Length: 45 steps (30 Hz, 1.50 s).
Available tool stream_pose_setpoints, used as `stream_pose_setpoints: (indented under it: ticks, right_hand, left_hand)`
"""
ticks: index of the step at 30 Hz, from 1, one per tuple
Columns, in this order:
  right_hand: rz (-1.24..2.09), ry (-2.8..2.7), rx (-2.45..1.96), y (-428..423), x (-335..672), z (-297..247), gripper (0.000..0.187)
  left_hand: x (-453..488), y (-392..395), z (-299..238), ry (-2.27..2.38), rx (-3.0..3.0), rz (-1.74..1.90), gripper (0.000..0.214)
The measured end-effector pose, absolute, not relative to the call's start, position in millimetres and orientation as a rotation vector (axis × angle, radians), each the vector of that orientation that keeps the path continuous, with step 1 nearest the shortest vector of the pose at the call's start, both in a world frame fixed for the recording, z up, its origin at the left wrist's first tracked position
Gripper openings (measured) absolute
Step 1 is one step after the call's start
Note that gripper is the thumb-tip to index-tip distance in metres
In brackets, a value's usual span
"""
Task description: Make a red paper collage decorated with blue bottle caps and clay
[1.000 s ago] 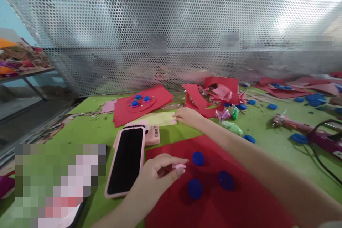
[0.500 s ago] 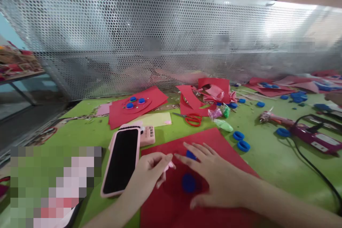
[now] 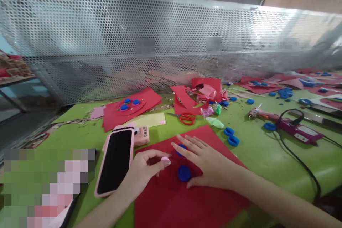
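Observation:
A large sheet of red paper (image 3: 165,199) lies on the green table before me. Two blue bottle caps (image 3: 184,173) sit on it, the farther one partly covered by fingers. My left hand (image 3: 148,165) pinches a small pink lump (image 3: 165,159), soft-looking like modelling clay, between thumb and fingertips over the sheet's left part. With fingers spread, my right hand (image 3: 207,162) hovers or rests just right of the caps; whether it touches the paper I cannot tell. Two more blue caps (image 3: 233,141) lie beyond the sheet's right edge.
A pink-cased phone (image 3: 115,162) lies left of the sheet. Behind are red-handled scissors (image 3: 186,118), small clay packets (image 3: 215,122) and red paper (image 3: 109,119) bearing three caps. At right, a glue gun (image 3: 263,114) adjoins a purple power strip (image 3: 300,131) with its cable. A perforated metal panel (image 3: 171,35) closes the back.
The view has shifted slightly, moving the scene left. My left hand has turned so that the pink lump shows more clearly at its fingertips. My right hand stays spread beside the caps.

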State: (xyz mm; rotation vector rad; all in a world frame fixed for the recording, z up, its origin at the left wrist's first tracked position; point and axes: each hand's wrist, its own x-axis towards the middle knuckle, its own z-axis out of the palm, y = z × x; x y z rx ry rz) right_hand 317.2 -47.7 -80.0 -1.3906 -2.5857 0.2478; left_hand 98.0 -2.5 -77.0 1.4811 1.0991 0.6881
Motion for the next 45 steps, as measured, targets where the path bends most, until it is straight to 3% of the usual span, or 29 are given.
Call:
stream_pose_setpoints:
  ticks: [3,9,13,19,26,31,35,40,45]
  right_hand:
    - [0.179,-2.506,-1.573,-59.4,318.2,-79.7,0.095]
    - [0.134,-2.462,-1.518,-95.4,308.4,-95.3,0.042]
    - [-0.044,-2.250,-1.606,-109.5,327.8,-112.3,0.026]
    - [-0.269,-2.067,-1.703,-101.4,382.0,-124.0,0.032]
    - [-0.234,-2.088,-1.661,-59.9,413.2,-113.2,0.037]
    - [-0.198,-2.039,-1.585,-53.0,364.0,-77.8,0.036]
    - [0.178,-2.282,-1.337,-46.0,293.6,-53.4,0.047]
    - [0.264,-2.337,-1.140,-28.3,256.8,-58.6,0.016]
    - [0.069,-2.293,-0.895,-29.5,273.1,-77.6,0.033]
  left_hand:
    - [96.0,-2.1,-78.5,1.105,1.513,0.698,0.027]
    - [98.4,-3.4,-81.8,1.059,1.527,0.638,0.034]
    - [99.7,-5.4,-81.1,1.030,1.568,0.604,0.032]
    - [99.8,-7.0,-81.6,1.043,1.629,0.577,0.027]
    - [100.2,-9.8,-79.9,1.028,1.566,0.606,0.021]
    - [98.5,-12.7,-76.9,0.961,1.462,0.708,0.021]
    - [97.2,-11.1,-78.2,0.910,1.330,0.794,0.032]
    - [98.1,-9.9,-77.1,0.891,1.190,0.862,0.047]
    - [100.6,-11.9,-79.1,0.851,1.135,0.764,0.049]
